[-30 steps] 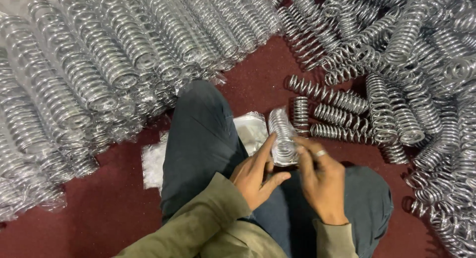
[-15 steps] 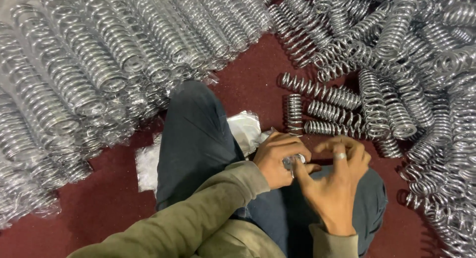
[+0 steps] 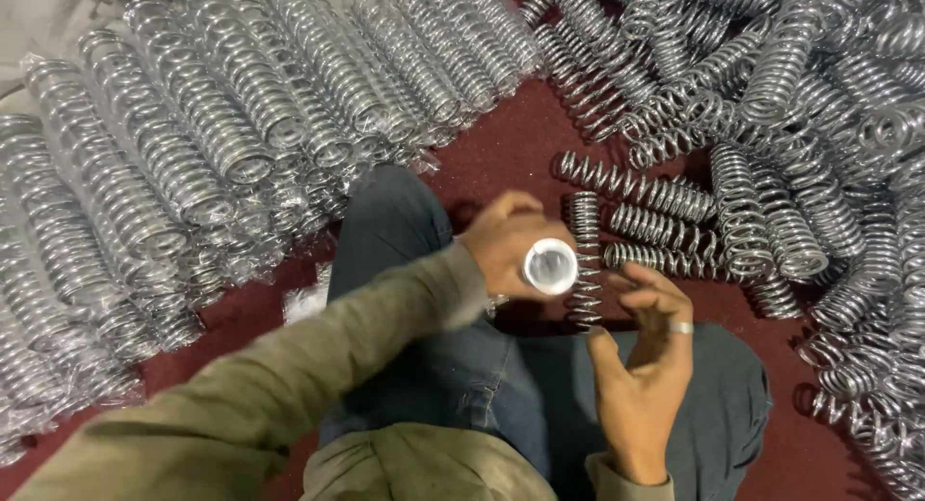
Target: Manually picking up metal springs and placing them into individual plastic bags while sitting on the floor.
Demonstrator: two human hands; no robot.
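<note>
— What is the left hand (image 3: 509,246) doing?
— Its fingers are curled tight around a shiny spring (image 3: 550,266), round end facing up.
— And the right hand (image 3: 644,361)?
— Its fingers are spread open, holding nothing, just beside the spring. More loose springs (image 3: 665,195) lie past its fingertips.

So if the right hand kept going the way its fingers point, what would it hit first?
The right hand points up and slightly left; first in line looks like the loose upright spring beside the spring the left hand grips, though depth is unclear.
</note>
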